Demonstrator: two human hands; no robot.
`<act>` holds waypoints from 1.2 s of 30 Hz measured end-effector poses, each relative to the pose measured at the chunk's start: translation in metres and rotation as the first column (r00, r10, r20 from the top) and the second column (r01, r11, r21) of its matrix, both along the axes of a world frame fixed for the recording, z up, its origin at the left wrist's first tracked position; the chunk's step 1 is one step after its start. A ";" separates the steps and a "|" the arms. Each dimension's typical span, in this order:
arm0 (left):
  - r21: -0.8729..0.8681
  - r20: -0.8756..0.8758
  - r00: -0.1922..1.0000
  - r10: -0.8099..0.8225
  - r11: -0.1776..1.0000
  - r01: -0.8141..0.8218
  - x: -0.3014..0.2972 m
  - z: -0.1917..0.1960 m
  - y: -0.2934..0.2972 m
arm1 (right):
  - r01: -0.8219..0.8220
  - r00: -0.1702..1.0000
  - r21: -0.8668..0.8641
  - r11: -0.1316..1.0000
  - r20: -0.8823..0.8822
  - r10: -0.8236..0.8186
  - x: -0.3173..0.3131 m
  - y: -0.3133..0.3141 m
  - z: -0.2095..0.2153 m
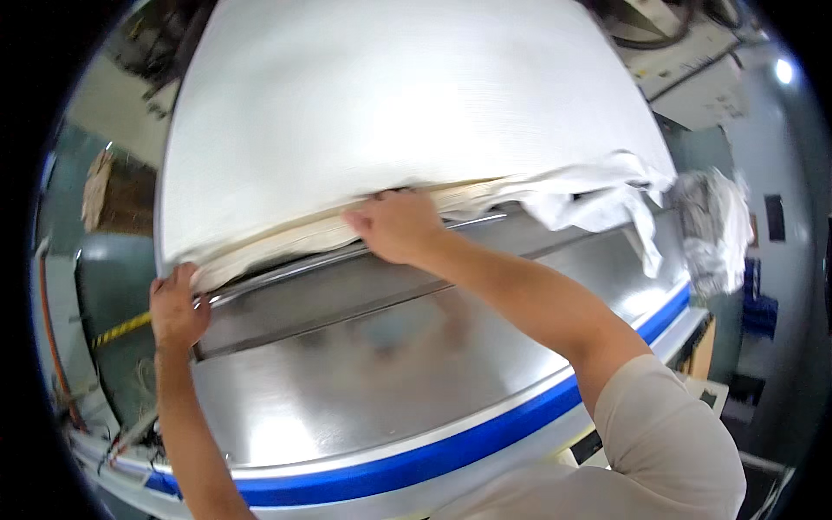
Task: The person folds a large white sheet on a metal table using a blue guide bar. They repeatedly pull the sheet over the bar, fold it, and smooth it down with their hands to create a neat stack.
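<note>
A broad white sheet of cloth (399, 95) spreads away from me, its near edge folded into a cream band (286, 236). At the band's left end, my left hand (180, 310) is closed, its fingers curled round the edge of the cloth. My right hand (400, 224) is closed on the same edge near the middle, with its fingertips partly hidden. Just below the band runs a thin metal rod (295, 274). Toward the right the edge becomes a loose, crumpled white flap (589, 192) that hangs over the metal.
A shiny metal surface (347, 373) slopes toward me, bordered by a blue strip (433, 464). Bundled white plastic or cloth (712, 230) hangs at the right. On the left are a brown box (121, 195) and a yellow-and-black striped strip (121, 329). Machine parts (685, 78) stand at the far right.
</note>
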State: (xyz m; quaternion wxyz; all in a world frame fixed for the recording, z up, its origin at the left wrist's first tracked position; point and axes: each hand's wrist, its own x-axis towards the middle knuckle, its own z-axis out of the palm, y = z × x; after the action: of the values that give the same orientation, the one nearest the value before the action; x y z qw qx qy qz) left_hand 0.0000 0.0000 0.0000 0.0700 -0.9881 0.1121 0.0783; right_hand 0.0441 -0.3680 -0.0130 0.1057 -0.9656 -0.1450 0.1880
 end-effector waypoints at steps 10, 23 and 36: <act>0.370 -0.259 0.964 0.058 0.928 0.043 0.058 -0.019 -0.096 | 0.398 0.907 -0.463 0.792 0.068 -0.416 0.017 -0.420 0.007; 0.401 -0.111 0.858 0.501 0.813 -0.423 0.048 -0.062 -0.023 | 0.448 0.868 -0.578 0.682 0.100 -0.486 0.041 -0.691 0.004; 0.345 0.009 0.908 0.418 0.851 -0.395 0.038 -0.082 0.015 | 0.456 0.887 -0.683 0.571 0.297 -0.353 0.027 -0.780 -0.025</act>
State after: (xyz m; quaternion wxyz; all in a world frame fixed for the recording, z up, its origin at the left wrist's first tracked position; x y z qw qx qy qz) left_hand 0.0383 0.0151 -0.0820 0.2172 -0.9592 -0.1122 0.1421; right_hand 0.0710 -1.1484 -0.0376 -0.2615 -0.9414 0.1616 0.1390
